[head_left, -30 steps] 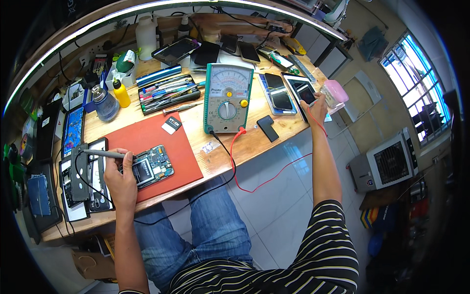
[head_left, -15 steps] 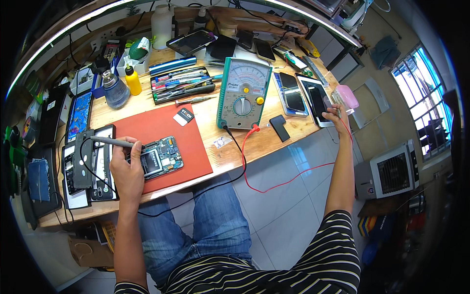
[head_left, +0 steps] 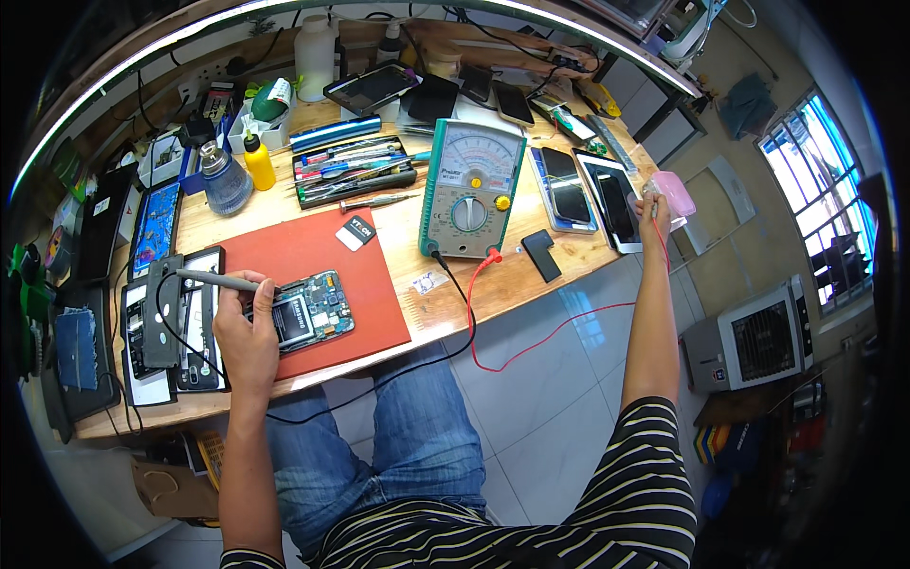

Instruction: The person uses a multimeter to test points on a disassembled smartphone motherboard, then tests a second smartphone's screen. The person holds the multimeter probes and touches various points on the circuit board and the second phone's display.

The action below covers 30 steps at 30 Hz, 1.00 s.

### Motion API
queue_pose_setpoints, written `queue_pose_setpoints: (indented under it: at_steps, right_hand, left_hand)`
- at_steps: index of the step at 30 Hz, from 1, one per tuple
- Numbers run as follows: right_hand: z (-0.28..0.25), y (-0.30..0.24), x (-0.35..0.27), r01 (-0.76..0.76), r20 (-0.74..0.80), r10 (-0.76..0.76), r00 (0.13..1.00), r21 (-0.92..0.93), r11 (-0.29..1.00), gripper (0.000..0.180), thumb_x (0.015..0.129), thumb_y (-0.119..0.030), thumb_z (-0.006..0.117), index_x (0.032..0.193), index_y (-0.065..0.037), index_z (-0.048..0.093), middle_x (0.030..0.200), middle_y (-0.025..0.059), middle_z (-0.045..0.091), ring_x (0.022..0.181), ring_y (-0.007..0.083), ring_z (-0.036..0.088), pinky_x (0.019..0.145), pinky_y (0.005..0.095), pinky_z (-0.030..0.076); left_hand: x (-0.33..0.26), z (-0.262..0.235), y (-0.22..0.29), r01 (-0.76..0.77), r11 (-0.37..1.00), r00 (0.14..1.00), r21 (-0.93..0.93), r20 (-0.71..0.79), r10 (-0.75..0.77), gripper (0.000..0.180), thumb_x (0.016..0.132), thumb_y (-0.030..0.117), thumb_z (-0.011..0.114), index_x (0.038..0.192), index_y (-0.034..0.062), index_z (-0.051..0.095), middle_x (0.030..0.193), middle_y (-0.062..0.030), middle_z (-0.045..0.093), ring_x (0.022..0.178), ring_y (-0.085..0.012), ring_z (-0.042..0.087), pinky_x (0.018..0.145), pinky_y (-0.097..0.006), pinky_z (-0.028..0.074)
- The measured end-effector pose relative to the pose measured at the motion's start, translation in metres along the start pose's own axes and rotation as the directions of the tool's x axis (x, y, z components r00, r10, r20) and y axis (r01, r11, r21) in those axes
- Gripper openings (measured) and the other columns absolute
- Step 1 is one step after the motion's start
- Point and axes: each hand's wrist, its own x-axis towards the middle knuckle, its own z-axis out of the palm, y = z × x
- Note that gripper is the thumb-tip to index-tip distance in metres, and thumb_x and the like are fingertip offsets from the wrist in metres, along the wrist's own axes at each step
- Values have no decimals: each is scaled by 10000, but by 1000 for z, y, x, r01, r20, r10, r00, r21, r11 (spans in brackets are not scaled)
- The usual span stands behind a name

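Observation:
My left hand (head_left: 248, 327) is closed around a dark grey test probe (head_left: 216, 279), whose black lead runs from its back end. That hand sits at the left edge of an opened phone (head_left: 327, 308) with bare circuit board and battery, lying on a red-brown mat (head_left: 379, 322). At the far right of the bench, my right hand (head_left: 652, 207) is closed on the red lead's probe, mostly hidden by the fingers. It is beside a pink box (head_left: 675, 194) and a white tablet (head_left: 611, 194). Both leads plug into a green-framed analog multimeter (head_left: 471, 190) in the middle.
Behind the mat lie a tray of pens and tools (head_left: 351, 171), a yellow bottle (head_left: 258, 161) and a glass bottle (head_left: 226, 180). Phone parts (head_left: 194, 322) lie left of the mat. A black angular piece (head_left: 541, 256) is near the front edge. The red lead (head_left: 569, 330) hangs over the floor.
My right hand has moved slightly away from the tablet, up toward the pink box, drawing the red lead along. My left hand has hardly moved.

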Motion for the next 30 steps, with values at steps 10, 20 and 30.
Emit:
queue_pose_setpoints:
  at_steps: [10,20,30]
  right_hand:
    - [-18,-2,-16,1,48,-6,999,105,994,365,1014,-348,512,1060,3,596,894,153,715,801,184,699,744,292,554]
    - [-18,-47,-40,-68,139,84,987,-110,992,598,772,-397,819,1154,9,605,1016,175,704,939,231,671,869,344,510]
    - [2,-87,-38,-48,190,133,973,-397,917,862,665,-506,845,1253,58,564,1206,286,621,1138,363,610,984,424,462]
  left_hand:
    - [2,2,2,2,1000,1000,-24,5,-2,125,959,115,622,967,-5,589,797,-81,629,764,-137,602,712,-283,475]
    - [1,1,0,1,1000,1000,29,-16,-1,153,952,143,630,957,-6,594,779,-80,606,701,-157,569,666,-299,457]
    - [1,2,-1,-4,1000,1000,-6,-7,4,134,958,124,626,965,-4,586,789,-75,625,736,-127,592,676,-277,466]
